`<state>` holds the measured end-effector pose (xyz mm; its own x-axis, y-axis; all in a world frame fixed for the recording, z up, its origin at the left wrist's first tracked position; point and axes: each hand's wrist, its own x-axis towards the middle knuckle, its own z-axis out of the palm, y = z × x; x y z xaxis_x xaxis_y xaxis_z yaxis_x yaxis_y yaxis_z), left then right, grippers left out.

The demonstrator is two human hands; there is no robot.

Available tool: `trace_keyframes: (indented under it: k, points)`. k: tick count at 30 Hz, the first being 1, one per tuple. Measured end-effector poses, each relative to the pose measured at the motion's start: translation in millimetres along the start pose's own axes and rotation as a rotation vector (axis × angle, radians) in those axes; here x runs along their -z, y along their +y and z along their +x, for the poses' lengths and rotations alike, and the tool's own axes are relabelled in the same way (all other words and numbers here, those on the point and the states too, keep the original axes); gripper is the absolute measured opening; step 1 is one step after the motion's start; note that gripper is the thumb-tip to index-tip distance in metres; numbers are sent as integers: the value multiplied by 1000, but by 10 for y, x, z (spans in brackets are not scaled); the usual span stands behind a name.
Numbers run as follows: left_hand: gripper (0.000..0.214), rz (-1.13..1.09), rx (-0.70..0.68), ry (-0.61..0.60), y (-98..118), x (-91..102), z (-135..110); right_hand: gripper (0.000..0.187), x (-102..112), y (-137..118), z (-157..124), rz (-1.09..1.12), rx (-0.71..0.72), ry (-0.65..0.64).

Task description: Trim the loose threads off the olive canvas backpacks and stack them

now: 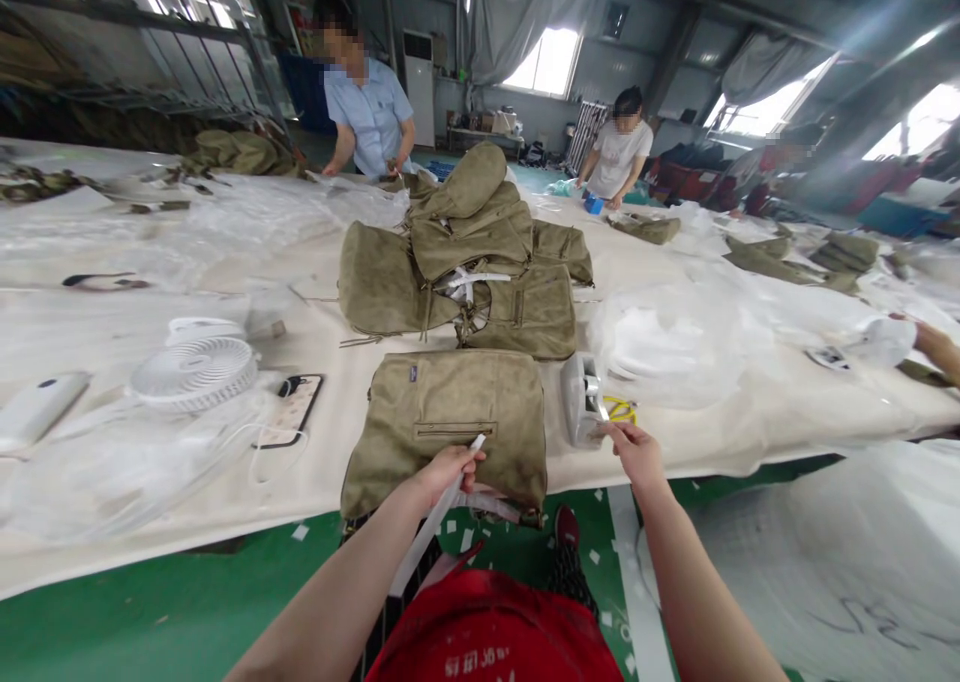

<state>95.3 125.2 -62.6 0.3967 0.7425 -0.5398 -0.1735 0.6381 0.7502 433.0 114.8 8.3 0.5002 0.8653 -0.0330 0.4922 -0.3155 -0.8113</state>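
Note:
An olive-green canvas bag (469, 392) lies flat at the table's front edge, its zipped pocket facing up. My left hand (448, 470) is closed on a white strip (429, 530) over the lower part of the bag, and the strip trails down towards my lap. To the right of the bag stands a whitish tape dispenser (577, 412). My right hand (636, 454) pinches at its front right corner; whatever lies between the fingertips is too small to make out. A yellow looped item (621, 410) sits just behind those fingers.
Several more olive bags (472, 232) are piled behind the flat one. On the left are a white fan (193, 374), a phone (292, 410) and plastic sheets. Clear plastic bags (667, 347) lie right. Two people (367, 102) work across the table; another person's hand (930, 342) shows far right.

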Motion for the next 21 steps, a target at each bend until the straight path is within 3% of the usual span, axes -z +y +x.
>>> trace_keyframes:
  k: [3, 6, 14, 21]
  points:
    - [48, 35, -16, -1, -2, 5, 9, 40, -23, 183, -159, 162, -127, -104]
    - [47, 43, -17, -2, -9, 17, 24, 42, -97, 358, -204, 268, -189, -124]
    - [45, 63, -6, 12, -11, -4, 22, 33, -223, 465, 62, 70, -175, -121]
    - [39, 72, 7, -17, 42, -4, -5, 33, -256, 489, 107, 107, -244, -115]
